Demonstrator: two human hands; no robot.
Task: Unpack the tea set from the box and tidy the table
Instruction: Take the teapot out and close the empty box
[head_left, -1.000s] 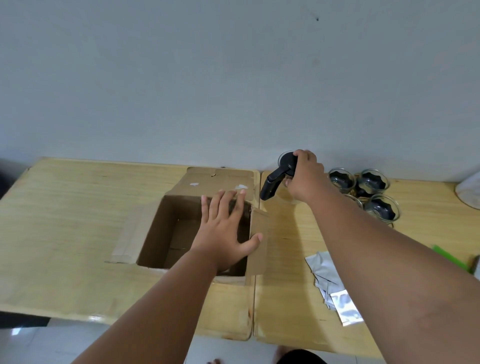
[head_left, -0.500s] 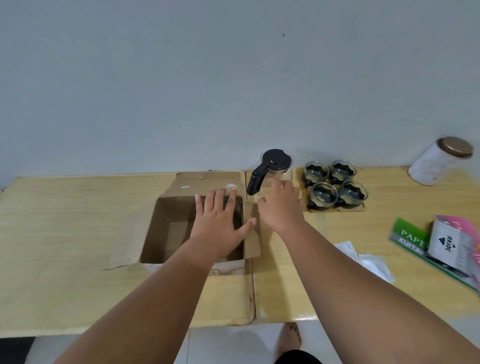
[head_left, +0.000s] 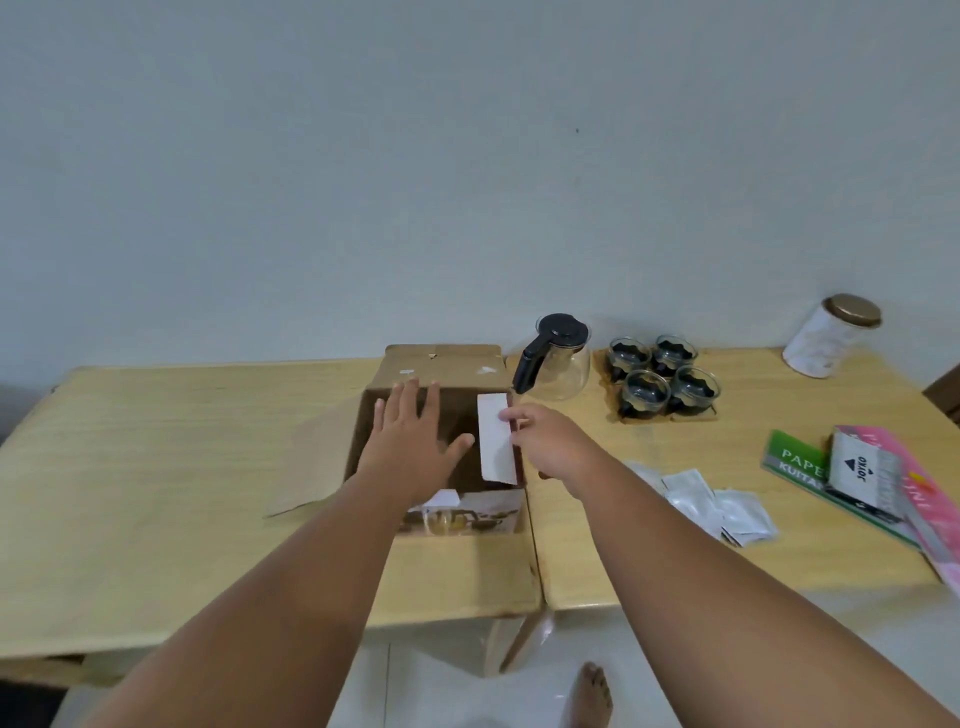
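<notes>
An open cardboard box (head_left: 441, 364) stands at the middle of the wooden table (head_left: 156, 467). My left hand (head_left: 415, 447) lies flat over its opening, fingers straight. My right hand (head_left: 545, 441) pinches the box's right side flap (head_left: 496, 436), whose white face is turned up. A glass teapot (head_left: 558, 358) with a black lid and handle stands just right of the box. Beside it, several glass cups (head_left: 662, 382) sit together on a brown cardboard piece. What lies inside the box is hidden.
Crumpled plastic wrappers (head_left: 722, 506) lie right of my right arm. A green paper pack (head_left: 795, 462), a grey Joyko packet (head_left: 865, 475) and a pink sheet (head_left: 930, 499) lie at the right edge. A white canister (head_left: 831, 335) with a gold lid stands far right.
My right hand let go of the teapot, which now stands on the table, and came back to the box to lift its right flap. My left hand stayed on the box.
</notes>
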